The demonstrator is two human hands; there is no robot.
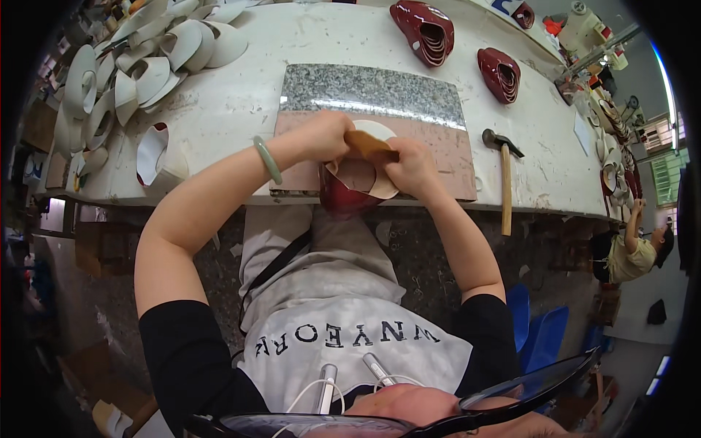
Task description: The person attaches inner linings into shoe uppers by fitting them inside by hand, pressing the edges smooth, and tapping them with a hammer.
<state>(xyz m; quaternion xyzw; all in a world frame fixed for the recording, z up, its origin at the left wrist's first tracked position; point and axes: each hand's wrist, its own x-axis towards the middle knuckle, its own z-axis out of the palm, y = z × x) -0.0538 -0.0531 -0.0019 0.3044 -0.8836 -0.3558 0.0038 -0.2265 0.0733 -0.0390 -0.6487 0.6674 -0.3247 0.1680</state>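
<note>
A dark red shoe upper (342, 198) with a pale lining lies at the near edge of a stone slab (372, 86), its opening facing up. Over that opening, a thin tan curved piece (371, 145) is stretched between my two hands. My left hand (330, 137) pinches its left end, the fingertips partly hidden behind the piece. At the other end my right hand (410, 166) has its fingers closed on the tan piece, close against the upper's pale rim. Whether the right fingers also grip the lining, I cannot tell.
A hammer (507, 179) with a wooden handle lies right of the slab, overhanging the table edge. Nested red uppers (501, 76) stand farther back. Many white curved pieces (150, 77) pile up at left, near a white-lined upper (162, 164). Another person (634, 252) works at far right.
</note>
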